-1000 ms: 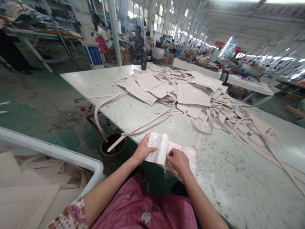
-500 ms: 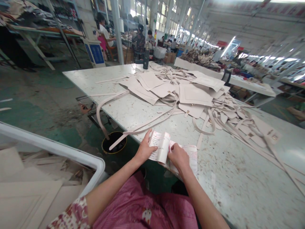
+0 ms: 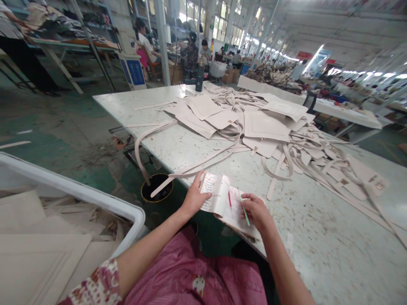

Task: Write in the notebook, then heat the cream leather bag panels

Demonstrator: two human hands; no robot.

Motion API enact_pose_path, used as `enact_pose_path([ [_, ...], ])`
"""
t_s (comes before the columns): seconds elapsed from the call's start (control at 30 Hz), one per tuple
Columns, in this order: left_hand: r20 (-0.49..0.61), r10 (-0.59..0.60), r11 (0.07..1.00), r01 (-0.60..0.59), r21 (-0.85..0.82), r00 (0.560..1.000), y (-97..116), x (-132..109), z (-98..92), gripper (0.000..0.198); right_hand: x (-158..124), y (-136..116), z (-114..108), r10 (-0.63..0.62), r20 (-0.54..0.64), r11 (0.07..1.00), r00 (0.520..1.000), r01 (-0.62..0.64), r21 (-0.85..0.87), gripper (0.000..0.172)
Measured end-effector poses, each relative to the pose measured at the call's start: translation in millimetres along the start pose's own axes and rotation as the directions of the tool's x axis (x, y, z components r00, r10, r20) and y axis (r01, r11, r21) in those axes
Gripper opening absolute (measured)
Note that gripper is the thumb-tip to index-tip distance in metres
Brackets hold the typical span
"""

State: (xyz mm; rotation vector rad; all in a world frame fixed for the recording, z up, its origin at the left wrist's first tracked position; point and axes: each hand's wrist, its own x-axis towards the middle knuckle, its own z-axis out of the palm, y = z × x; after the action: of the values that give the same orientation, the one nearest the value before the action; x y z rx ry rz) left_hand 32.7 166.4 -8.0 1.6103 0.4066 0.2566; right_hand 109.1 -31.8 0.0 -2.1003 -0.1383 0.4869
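Note:
A small notebook [image 3: 233, 214] lies open at the table's near edge, its pages covered in handwriting and red print. My left hand [image 3: 193, 199] grips its left side, thumb on the lifted page and fingers behind. Over the right page, my right hand [image 3: 256, 212] has its bent fingers at a thin green pen [image 3: 246, 215], which slants across the paper. A short red pen-like stick [image 3: 229, 198] rests near the fold between the pages.
Pale leather bag panels and straps [image 3: 267, 125] are heaped on the white table [image 3: 318, 237]. One strap [image 3: 162, 186] overhangs the near edge above a black bucket [image 3: 157, 187]. A white bin [image 3: 136, 216] of pale pieces stands at left. A dark bottle [image 3: 199, 76] stands at the far edge.
My right hand has moved right, away from the notebook's fold, uncovering the red stick. The green pen now shows at its fingers. My left hand keeps its hold on the notebook.

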Motion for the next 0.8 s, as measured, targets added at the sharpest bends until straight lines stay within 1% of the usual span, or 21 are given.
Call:
enact_pose_path([
  [0.03,-0.012,0.035,0.998,-0.034,0.061,0.999,2,0,-0.2,0.085,-1,6,-8,0.011,0.002,0.981,1.0,-0.011,0.192,0.032],
  [0.07,-0.018,0.077,0.988,-0.073,0.137,0.997,3,0,0.4,0.085,-2,12,-15,0.011,-0.003,0.935,1.0,-0.009,0.354,0.043],
  [0.1,-0.012,0.123,0.968,-0.118,0.223,0.992,5,-1,2.0,0.084,-3,19,-20,0.008,-0.02,0.876,1.0,0.003,0.482,0.049],
  [0.13,0.01,0.175,0.935,-0.17,0.312,0.984,8,-2,4.5,0.083,-5,25,-24,0.009,-0.044,0.811,0.999,0.018,0.584,0.05],
  [0.17,0.049,0.23,0.885,-0.23,0.404,0.972,11,-3,7.9,0.082,-7,30,-27,0.016,-0.064,0.75,0.998,0.031,0.661,0.046],
  [0.23,0.184,0.332,0.734,-0.376,0.566,0.925,17,-7,16.6,0.075,-10,41,-28,0.028,-0.088,0.646,0.996,0.049,0.761,0.037],
  [0.27,0.286,0.367,0.64,-0.464,0.612,0.885,21,-10,21.4,0.071,-12,45,-27,0.031,-0.097,0.608,0.995,0.059,0.792,0.035],
  [0.3,0.406,0.386,0.549,-0.56,0.621,0.828,24,-13,26.5,0.066,-13,48,-25,0.032,-0.109,0.578,0.993,0.071,0.813,0.036],
  [0.33,0.528,0.387,0.473,-0.654,0.59,0.756,27,-16,31.6,0.061,-14,50,-23,0.032,-0.126,0.556,0.992,0.087,0.827,0.037],
  [0.37,0.636,0.375,0.423,-0.736,0.53,0.674,29,-19,36.6,0.055,-15,52,-22,0.034,-0.144,0.541,0.989,0.103,0.835,0.04],
  [0.4,0.721,0.36,0.391,-0.798,0.459,0.592,30,-22,41.5,0.049,-15,54,-20,0.037,-0.163,0.532,0.986,0.119,0.838,0.042],
  [0.43,0.78,0.343,0.369,-0.838,0.401,0.524,29,-24,46.2,0.044,-16,55,-19,0.04,-0.18,0.527,0.983,0.133,0.839,0.044],
  [0.47,0.813,0.328,0.353,-0.861,0.366,0.481,28,-27,50.6,0.042,-16,55,-18,0.044,-0.196,0.525,0.98,0.145,0.839,0.045],
  [0.5,0.83,0.315,0.338,-0.871,0.356,0.461,25,-28,54.5,0.043,-16,56,-18,0.047,-0.209,0.524,0.977,0.154,0.838,0.044],
  [0.57,0.838,0.303,0.308,-0.879,0.364,0.454,17,-28,60.7,0.046,-16,57,-17,0.049,-0.237,0.52,0.97,0.177,0.836,0.039],
  [0.67,0.823,0.323,0.283,-0.878,0.387,0.467,5,-25,66.5,0.041,-15,57,-18,0.042,-0.285,0.511,0.958,0.225,0.83,0.031],
  [0.73,0.816,0.331,0.267,-0.876,0.401,0.474,1,-24,69.3,0.035,-14,55,-19,0.044,-0.317,0.51,0.947,0.252,0.822,0.034],
  [0.8,0.806,0.312,0.251,-0.862,0.441,0.503,-1,-25,72.2,0.033,-13,50,-21,0.051,-0.353,0.522,0.934,0.276,0.807,0.039],
])
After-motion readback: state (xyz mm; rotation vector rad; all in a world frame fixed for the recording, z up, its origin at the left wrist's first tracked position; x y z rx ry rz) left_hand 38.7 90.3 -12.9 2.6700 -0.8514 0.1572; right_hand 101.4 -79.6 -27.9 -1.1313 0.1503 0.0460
